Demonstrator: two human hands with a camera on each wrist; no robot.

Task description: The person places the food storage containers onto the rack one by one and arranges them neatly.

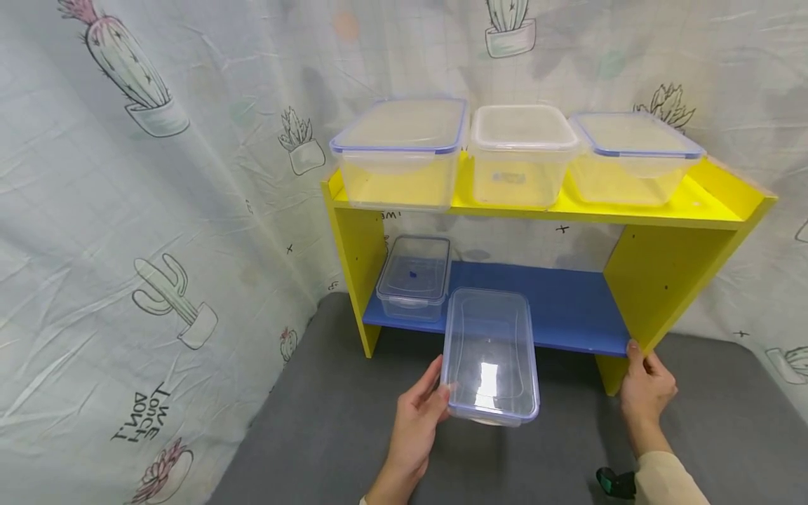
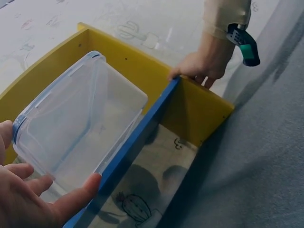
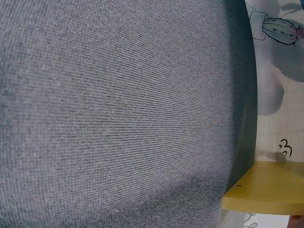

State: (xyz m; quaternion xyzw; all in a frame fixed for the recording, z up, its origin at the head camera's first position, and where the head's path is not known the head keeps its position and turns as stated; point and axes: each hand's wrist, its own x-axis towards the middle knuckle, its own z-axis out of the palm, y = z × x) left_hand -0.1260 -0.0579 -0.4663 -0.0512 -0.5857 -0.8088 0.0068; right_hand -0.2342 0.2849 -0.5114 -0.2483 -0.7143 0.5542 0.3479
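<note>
In the head view my left hand (image 1: 416, 424) grips a clear lidded food storage container (image 1: 489, 351) by its near left side. The container is tilted in front of the blue lower board (image 1: 555, 305) of a yellow shelf (image 1: 682, 259). The left wrist view shows fingers (image 2: 78, 197) along the container's side and its far end over the blue board. My right hand (image 1: 647, 386) holds the lower front edge of the shelf's right side panel, thumb on the front. A second clear container (image 1: 413, 277) sits at the left end of the blue board.
On the yellow top board stand a large blue-rimmed container (image 1: 400, 154), a white-lidded one (image 1: 524, 154) and another blue-rimmed one (image 1: 634, 158). The shelf stands on a grey cloth surface (image 1: 303, 428). A cactus-print curtain (image 1: 208, 210) hangs behind and to the left.
</note>
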